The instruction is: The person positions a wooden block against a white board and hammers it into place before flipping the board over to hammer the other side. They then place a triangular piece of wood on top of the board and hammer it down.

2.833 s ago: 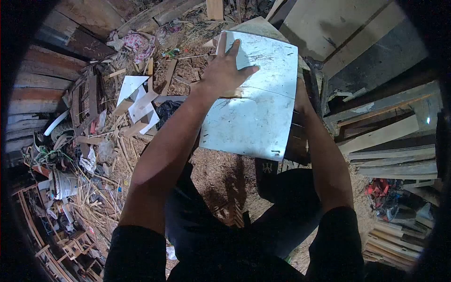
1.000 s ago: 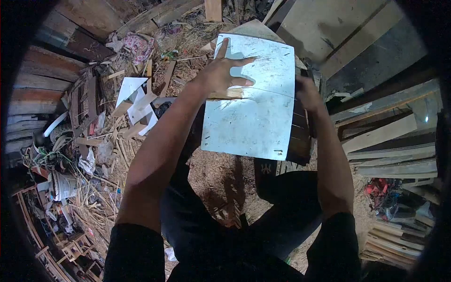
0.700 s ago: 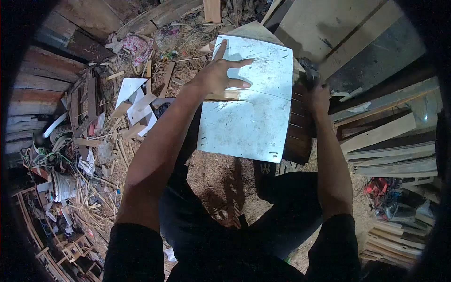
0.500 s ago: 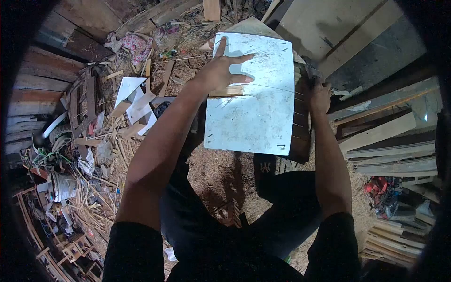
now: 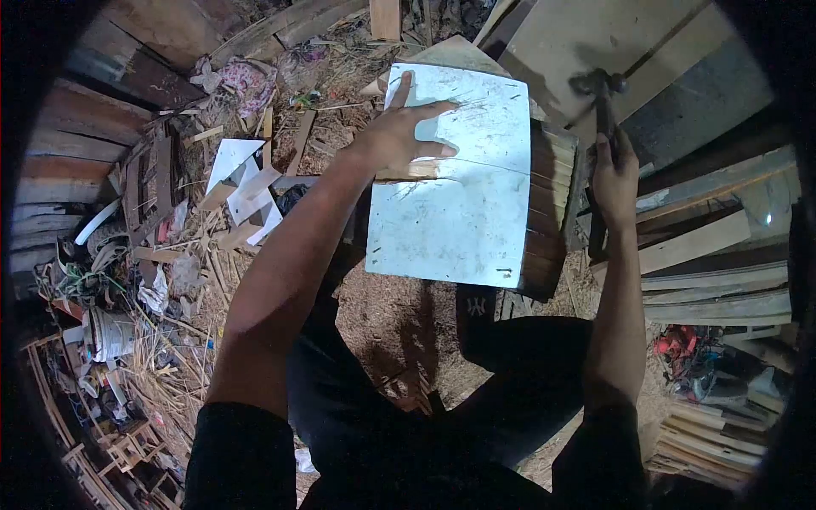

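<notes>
A white rectangular panel [image 5: 450,225], scuffed and cracked across its middle, lies on top of a wooden piece with slatted sides [image 5: 548,200]. Dark marks show near the panel's corners. My left hand [image 5: 395,140] rests with spread fingers on the upper left of the panel, beside a strip of bare wood. To the right of the panel, my right hand [image 5: 614,174] grips the handle of a hammer [image 5: 602,98], whose dark head points up and away from me.
White offcuts [image 5: 246,183] lie on the shaving-covered floor at left. Stacked boards [image 5: 714,280] stand at right, with more wood strips [image 5: 710,442] below. Large boards [image 5: 646,51] lean at the upper right. A floral cloth [image 5: 248,85] sits at the upper left.
My right hand has lifted the hammer up and to the right, away from the slatted side. The left hand stays spread on the panel, which has shifted very slightly.
</notes>
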A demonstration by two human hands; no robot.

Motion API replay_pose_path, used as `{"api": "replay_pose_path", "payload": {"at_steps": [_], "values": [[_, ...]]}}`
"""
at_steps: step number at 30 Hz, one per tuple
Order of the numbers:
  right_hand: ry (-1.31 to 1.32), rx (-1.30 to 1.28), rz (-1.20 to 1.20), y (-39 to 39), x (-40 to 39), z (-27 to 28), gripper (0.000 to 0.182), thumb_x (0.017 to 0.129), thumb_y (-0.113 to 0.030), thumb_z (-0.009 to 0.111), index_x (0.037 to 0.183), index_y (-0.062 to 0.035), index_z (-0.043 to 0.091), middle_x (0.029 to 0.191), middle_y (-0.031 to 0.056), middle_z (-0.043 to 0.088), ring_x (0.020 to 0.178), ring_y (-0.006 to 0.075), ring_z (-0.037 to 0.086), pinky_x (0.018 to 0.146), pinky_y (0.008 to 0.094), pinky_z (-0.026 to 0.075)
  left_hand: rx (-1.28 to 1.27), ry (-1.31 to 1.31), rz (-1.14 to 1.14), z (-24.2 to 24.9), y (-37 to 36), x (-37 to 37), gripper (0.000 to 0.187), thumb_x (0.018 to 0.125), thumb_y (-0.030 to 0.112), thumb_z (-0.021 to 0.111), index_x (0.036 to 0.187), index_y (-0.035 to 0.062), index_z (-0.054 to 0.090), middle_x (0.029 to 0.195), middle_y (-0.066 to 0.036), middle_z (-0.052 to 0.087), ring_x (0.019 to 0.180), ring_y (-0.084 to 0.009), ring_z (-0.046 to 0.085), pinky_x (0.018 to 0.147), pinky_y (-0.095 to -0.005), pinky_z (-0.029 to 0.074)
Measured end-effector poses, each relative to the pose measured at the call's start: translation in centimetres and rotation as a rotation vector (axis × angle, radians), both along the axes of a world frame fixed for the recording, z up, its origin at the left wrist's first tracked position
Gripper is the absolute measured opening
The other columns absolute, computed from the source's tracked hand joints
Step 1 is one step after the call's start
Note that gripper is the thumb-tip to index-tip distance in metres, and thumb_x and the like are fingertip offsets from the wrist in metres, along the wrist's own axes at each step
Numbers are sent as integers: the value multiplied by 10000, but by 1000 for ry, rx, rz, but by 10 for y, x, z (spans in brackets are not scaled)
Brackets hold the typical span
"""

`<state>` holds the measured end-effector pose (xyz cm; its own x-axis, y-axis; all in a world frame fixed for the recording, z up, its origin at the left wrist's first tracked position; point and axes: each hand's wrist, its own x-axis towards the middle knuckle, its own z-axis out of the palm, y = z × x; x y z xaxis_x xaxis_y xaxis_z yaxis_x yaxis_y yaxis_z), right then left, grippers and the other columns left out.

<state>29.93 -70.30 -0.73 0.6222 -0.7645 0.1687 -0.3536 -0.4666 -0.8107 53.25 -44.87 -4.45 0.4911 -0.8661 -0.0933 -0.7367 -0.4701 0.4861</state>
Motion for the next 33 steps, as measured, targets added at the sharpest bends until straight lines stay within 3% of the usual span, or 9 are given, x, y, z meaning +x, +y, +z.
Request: {"api": "replay_pose_path", "payload": {"at_steps": [3, 5, 8, 10, 12, 16, 18, 25, 33], "values": [[-156, 31, 193, 43, 7, 13, 470, 1019, -82, 547, 1484, -65, 479, 1263, 221, 659, 945, 240, 670, 846, 385, 534, -3, 112, 38, 3, 0, -2, 877, 764, 579, 790, 1530, 407, 401, 1665, -248, -60, 1491, -446, 250, 1154, -564, 388], [-134, -234, 399, 63, 15, 13, 485, 1015, -71, 539, 1491, -157, 498, 1225, 220, 681, 886, 233, 666, 834, 360, 528, -30, 118, 16, 0, 2, 0, 877, 763, 597, 787, 1528, 389, 413, 1660, -261, -63, 1476, -459, 276, 1154, -549, 389], [14, -168, 411, 91, 29, 27, 542, 999, -25, 527, 1503, -220, 493, 1129, 252, 699, 789, 238, 644, 805, 346, 528, -21, 119, 23, -1, 2, 2, 901, 749, 606, 802, 1529, 349, 431, 1650, -296, -39, 1462, -451, 320, 1156, -512, 388], [-40, -140, 449, 97, 35, 27, 571, 987, -1, 519, 1511, -221, 480, 976, 282, 687, 692, 232, 603, 744, 335, 512, -58, 93, -7, -4, 3, 4, 915, 735, 606, 814, 1525, 332, 442, 1645, -312, 2, 1446, -423, 372, 1159, -486, 382], [158, -54, 435, 102, 39, 35, 559, 994, 2, 513, 1498, -239, 504, 1255, 209, 681, 825, 136, 549, 828, 312, 501, -55, 66, -21, -4, 3, 6, 908, 735, 606, 814, 1519, 325, 455, 1645, -314, 14, 1442, -411, 387, 1160, -476, 380], [168, -98, 458, 104, 42, 30, 573, 988, 6, 526, 1503, -246, 498, 1158, 222, 700, 805, 152, 555, 816, 318, 506, 0, 138, 1, 5, 5, 3, 844, 773, 542, 814, 1509, 307, 474, 1663, -266, 22, 1498, -405, 276, 1155, -480, 398], [181, -130, 443, 110, 41, 31, 598, 971, 23, 513, 1510, -234, 479, 824, 289, 630, 629, 266, 589, 667, 348, 486, -6, 107, 8, 3, 6, 1, 854, 766, 547, 817, 1509, 301, 475, 1666, -259, 14, 1490, -410, 292, 1155, -479, 400], [248, -130, 442, 111, 42, 33, 604, 975, 9, 518, 1514, -258, 470, 867, 291, 655, 709, 350, 668, 704, 386, 520, -5, 24, 13, 0, 6, 1, 896, 731, 600, 818, 1505, 297, 485, 1652, -297, 40, 1415, -431, 422, 1162, -481, 379], [291, -144, 418, 113, 40, 43, 581, 981, -5, 483, 1511, -243, 472, 936, 281, 678, 825, 389, 708, 794, 441, 538, -11, 100, 22, -1, 4, 2, 887, 747, 589, 809, 1518, 327, 457, 1641, -321, 39, 1484, -382, 321, 1170, -536, 350]]}}
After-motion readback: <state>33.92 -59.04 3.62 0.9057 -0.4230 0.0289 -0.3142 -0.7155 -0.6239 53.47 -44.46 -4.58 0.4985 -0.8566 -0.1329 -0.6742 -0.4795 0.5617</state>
